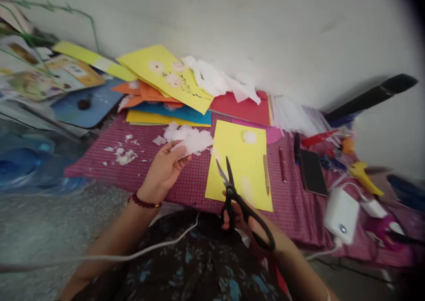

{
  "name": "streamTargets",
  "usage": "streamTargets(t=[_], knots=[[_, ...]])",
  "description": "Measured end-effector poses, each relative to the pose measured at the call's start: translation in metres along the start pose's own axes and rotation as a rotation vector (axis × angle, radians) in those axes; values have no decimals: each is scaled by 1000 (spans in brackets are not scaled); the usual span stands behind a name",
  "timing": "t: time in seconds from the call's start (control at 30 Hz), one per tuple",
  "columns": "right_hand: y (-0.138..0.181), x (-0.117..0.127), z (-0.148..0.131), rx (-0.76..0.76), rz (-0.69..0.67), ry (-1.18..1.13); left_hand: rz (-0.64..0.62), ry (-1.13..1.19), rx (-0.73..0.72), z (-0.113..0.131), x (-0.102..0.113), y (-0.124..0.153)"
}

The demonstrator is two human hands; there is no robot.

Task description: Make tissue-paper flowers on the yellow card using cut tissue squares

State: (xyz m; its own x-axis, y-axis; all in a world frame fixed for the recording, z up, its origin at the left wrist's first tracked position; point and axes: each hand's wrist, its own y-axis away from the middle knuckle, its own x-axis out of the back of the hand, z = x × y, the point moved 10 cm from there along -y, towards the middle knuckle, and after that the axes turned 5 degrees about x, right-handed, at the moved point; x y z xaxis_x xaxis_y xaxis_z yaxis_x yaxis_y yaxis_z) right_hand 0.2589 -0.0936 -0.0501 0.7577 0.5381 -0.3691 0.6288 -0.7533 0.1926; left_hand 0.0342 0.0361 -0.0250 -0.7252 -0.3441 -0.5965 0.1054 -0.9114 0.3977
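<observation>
Scissors point(230, 191) in right hand point(237, 217), paper point(195, 140) in left hand point(165, 168)

The black scissors point(230, 191) are partly hiding the right hand point(239, 217). The left edge is cutting off the white cable point(133, 257) and green wire point(49, 6), while blur is softening the blue plastic point(20, 164).

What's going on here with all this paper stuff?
A person's right hand is holding black scissors, their blades apart, above a yellow sheet. The left hand is at some thin white pieces; whether it pinches one is hard to tell. On the sheet are a round white piece and a brown pencil. Small scraps lie on the checked cloth.
</observation>
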Motion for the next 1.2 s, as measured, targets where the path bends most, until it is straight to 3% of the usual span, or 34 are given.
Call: streamTargets(t=[0.13, 0.33, 0.5, 0.97, 1.2], knots=[[-40, -39, -7, 5, -136, 161, 27, 85, 58, 11, 21, 11], [-89, -64, -19, 64, -80, 150, -3, 41, 3, 39, 33, 18], [-103, -66, -20, 79, 20, 145, 3, 15, -15, 48, 38, 16], [-113, -54, -8, 50, 225, 73, -67, -5, 33, 40, 34, 3], [-109, -58, -20, 92, 142, 97, 3, 10, -16, 51, 48, -9]])
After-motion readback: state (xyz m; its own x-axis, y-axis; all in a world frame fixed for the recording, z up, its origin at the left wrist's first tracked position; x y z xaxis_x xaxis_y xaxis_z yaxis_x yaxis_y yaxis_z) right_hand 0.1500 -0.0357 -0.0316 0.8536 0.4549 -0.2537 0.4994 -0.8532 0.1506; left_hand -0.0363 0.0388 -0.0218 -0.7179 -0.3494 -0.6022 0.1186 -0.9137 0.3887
